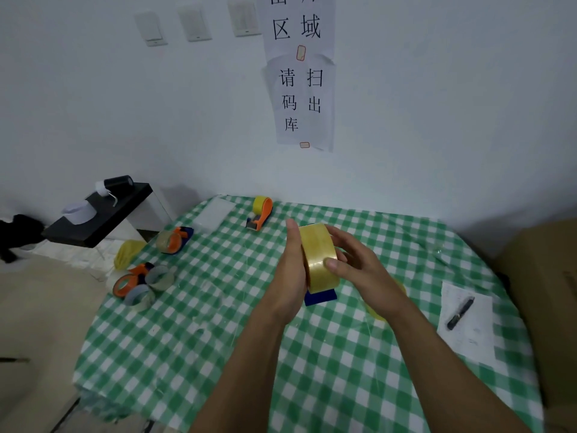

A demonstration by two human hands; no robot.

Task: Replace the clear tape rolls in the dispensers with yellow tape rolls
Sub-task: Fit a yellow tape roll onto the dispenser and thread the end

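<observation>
Both the left grip (pixel 292 270) and right grip (pixel 349 260) are grasping a yellow tape roll (pixel 318 254); beyond, a yellow-loaded dispenser (pixel 260 214) is sitting finished; leftward, a clear-roll dispenser (pixel 171 242) is waiting

Four tape dispensers (pixel 260 215) (pixel 182 235) (pixel 129 281) (pixel 321 296), three yellow rolls (pixel 318 257) (pixel 258 204) (pixel 376 312), three clear rolls (pixel 168 242) (pixel 160 276) (pixel 139 295), one pen (pixel 461 313)

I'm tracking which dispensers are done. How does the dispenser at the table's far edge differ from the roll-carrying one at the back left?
The far dispenser holds a yellow roll; the back-left dispenser holds a clear roll, so it looks not yet swapped. The far dispenser stands near the wall; the back-left dispenser sits at the checked cloth's left edge. Both have orange and blue bodies.
</observation>
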